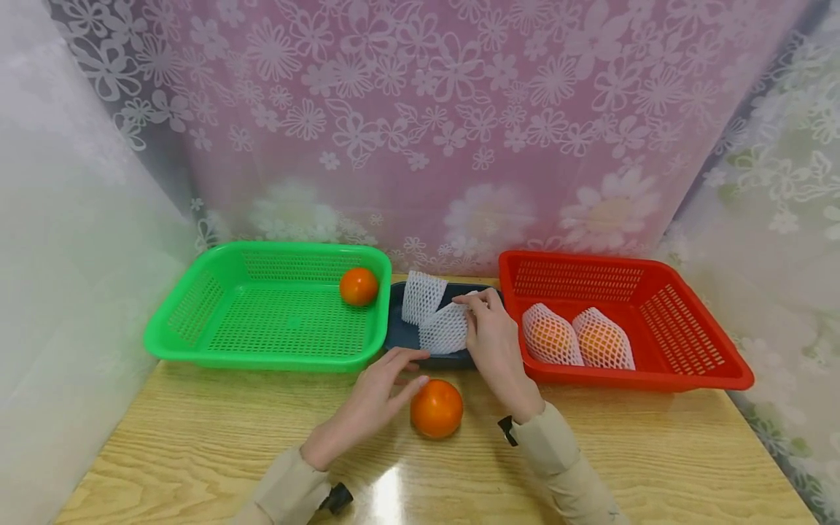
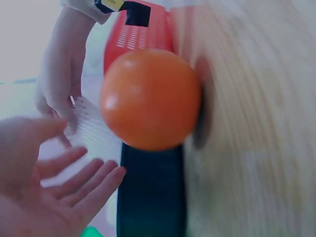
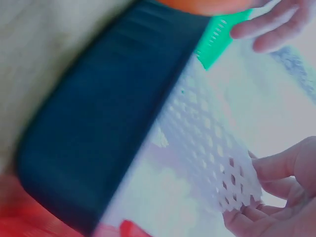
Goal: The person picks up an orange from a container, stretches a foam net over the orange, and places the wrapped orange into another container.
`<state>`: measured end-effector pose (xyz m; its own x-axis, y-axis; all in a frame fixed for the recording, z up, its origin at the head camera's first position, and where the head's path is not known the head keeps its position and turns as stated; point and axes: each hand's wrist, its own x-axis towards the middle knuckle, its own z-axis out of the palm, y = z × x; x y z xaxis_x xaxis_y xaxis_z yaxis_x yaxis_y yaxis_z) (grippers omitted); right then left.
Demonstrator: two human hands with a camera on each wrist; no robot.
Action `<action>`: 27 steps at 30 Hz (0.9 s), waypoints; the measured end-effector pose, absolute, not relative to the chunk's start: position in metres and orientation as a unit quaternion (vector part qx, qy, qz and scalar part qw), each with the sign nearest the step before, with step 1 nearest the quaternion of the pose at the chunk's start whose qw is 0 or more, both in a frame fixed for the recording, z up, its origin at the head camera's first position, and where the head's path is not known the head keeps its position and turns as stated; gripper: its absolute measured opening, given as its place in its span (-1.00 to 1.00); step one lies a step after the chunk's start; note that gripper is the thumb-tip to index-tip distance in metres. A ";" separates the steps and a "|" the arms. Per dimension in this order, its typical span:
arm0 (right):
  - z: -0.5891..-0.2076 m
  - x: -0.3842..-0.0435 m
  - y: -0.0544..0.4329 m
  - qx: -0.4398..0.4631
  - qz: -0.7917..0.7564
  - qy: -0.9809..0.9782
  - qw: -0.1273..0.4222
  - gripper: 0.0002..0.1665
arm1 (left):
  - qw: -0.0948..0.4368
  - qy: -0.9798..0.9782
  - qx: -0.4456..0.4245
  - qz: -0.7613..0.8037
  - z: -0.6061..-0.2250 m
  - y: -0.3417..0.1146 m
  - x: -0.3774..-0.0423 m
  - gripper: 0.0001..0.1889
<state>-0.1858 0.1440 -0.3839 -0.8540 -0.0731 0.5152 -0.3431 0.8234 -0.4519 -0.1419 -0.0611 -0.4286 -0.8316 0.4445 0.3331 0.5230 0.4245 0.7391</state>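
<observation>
My right hand (image 1: 494, 343) pinches one end of a white foam net sleeve (image 1: 445, 332) over a dark blue tray (image 1: 402, 337); in the right wrist view the thumb and fingers grip the edge of the net (image 3: 212, 143). A second foam net (image 1: 421, 295) stands in the tray's left part. On the table in front of the tray sits a bare orange (image 1: 437, 409). My left hand (image 1: 375, 394) hovers just left of that orange, fingers spread and holding nothing, as the left wrist view also shows of the hand (image 2: 64, 192).
A green basket (image 1: 262, 359) on the left holds one bare orange (image 1: 359, 286). To the right, a red basket (image 1: 695, 321) holds two oranges in foam nets (image 1: 550, 335). The wooden table (image 1: 216, 423) meets a flowered curtain (image 1: 420, 146) behind.
</observation>
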 end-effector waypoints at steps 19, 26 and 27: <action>-0.364 -0.150 0.156 0.278 0.361 -0.829 0.324 -0.49 | -0.028 -0.707 -0.084 -0.701 -0.410 -0.054 -0.155 -0.67; -0.371 -0.149 0.162 0.279 0.418 -0.804 0.319 -0.60 | -0.049 -0.661 -0.094 -0.743 -0.410 -0.055 -0.153 -0.62; -0.371 -0.150 0.163 0.269 0.433 -0.799 0.318 -0.63 | -0.053 -0.657 -0.093 -0.746 -0.410 -0.056 -0.152 -0.63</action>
<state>-0.1496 0.1629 -0.3714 -0.6533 -0.1549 0.7411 -0.7054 0.4801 -0.5215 -0.1523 -0.0560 -0.4098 -0.9769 0.2022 0.0698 0.0434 -0.1318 0.9903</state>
